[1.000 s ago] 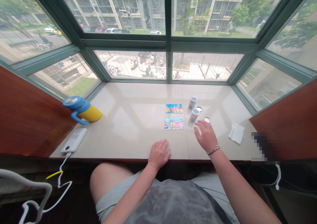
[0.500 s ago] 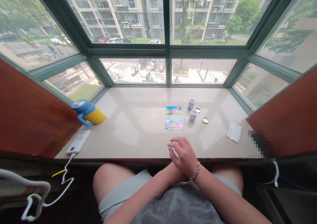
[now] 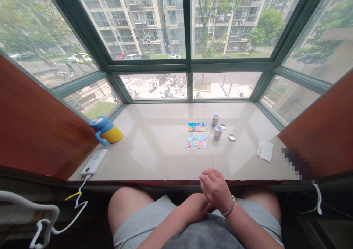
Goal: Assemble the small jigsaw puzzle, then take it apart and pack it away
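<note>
My right hand (image 3: 216, 188), with a chain bracelet (image 3: 229, 206) on its wrist, is raised just in front of the sill's edge. Its fingers are curled and drawn together, with nothing visible in them. Below it, my left hand (image 3: 198, 205) rests over my lap, its fingers mostly hidden. Beyond the hands, a pink-and-blue picture card (image 3: 197, 142) lies flat, with a bluer picture card (image 3: 196, 127) behind it. To their right stand two small printed canisters, the nearer canister (image 3: 218, 133) and the farther canister (image 3: 215, 120). A round lid (image 3: 232, 137) lies beside them.
A second lid (image 3: 223, 126) lies by the canisters on the glossy windowsill (image 3: 160, 161). At the left are a yellow-and-blue jug (image 3: 109, 131) and a white power bank (image 3: 94, 161) with a cable. A white tissue (image 3: 265, 151) lies right, near a blurred dark patch.
My right hand has drawn back toward my body and its fingers have curled in. My left hand has stayed low. The view has shifted slightly, moving the sill's things right and down.
</note>
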Demonstrator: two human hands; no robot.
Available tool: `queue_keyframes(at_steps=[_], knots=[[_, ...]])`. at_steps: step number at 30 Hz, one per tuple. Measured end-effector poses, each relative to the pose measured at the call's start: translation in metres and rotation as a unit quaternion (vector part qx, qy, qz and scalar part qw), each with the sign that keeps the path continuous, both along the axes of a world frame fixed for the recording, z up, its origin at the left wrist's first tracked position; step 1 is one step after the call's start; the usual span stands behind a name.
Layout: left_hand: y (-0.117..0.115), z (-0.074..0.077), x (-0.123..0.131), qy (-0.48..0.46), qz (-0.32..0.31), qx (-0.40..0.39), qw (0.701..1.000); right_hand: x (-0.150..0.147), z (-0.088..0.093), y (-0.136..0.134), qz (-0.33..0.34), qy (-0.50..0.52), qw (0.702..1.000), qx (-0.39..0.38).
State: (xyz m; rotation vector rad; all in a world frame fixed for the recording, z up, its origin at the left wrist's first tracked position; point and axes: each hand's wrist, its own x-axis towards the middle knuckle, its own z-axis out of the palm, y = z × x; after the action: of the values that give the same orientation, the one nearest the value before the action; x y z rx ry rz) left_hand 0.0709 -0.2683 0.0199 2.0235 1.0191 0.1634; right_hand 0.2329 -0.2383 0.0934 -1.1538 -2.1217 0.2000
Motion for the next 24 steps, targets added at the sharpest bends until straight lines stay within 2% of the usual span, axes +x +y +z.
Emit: queue_keyframes(at_steps=[3, 7, 9, 10, 12, 13, 16, 24], knots=[[-0.007, -0.025, -0.024, 0.019, 0.002, -0.101, 0.995, 0.008, -0.029, -0.017, 0.000, -0.003, 1.000, -0.028], [-0.017, -0.060, -0.038, 0.042, 0.014, -0.179, 0.983, 0.014, -0.093, -0.045, 0.025, -0.084, 0.988, -0.128], [-0.020, -0.072, -0.041, 0.051, 0.013, -0.185, 0.981, 0.014, -0.128, -0.057, 0.019, -0.163, 0.960, -0.227], [-0.020, -0.076, -0.042, 0.059, 0.013, -0.186, 0.981, 0.012, -0.145, -0.061, 0.034, -0.203, 0.936, -0.284], [-0.020, -0.084, -0.043, 0.081, 0.016, -0.193, 0.978, 0.008, -0.171, -0.066, 0.043, -0.267, 0.884, -0.380], [-0.019, -0.088, -0.044, 0.092, 0.017, -0.195, 0.976, 0.006, -0.180, -0.066, 0.035, -0.280, 0.873, -0.399], [-0.013, -0.100, -0.045, 0.129, 0.001, -0.193, 0.973, 0.002, -0.195, -0.065, 0.013, -0.280, 0.871, -0.404], [-0.002, -0.131, -0.049, 0.182, -0.034, -0.210, 0.960, -0.006, -0.206, -0.054, 0.045, -0.222, 0.840, -0.493]])
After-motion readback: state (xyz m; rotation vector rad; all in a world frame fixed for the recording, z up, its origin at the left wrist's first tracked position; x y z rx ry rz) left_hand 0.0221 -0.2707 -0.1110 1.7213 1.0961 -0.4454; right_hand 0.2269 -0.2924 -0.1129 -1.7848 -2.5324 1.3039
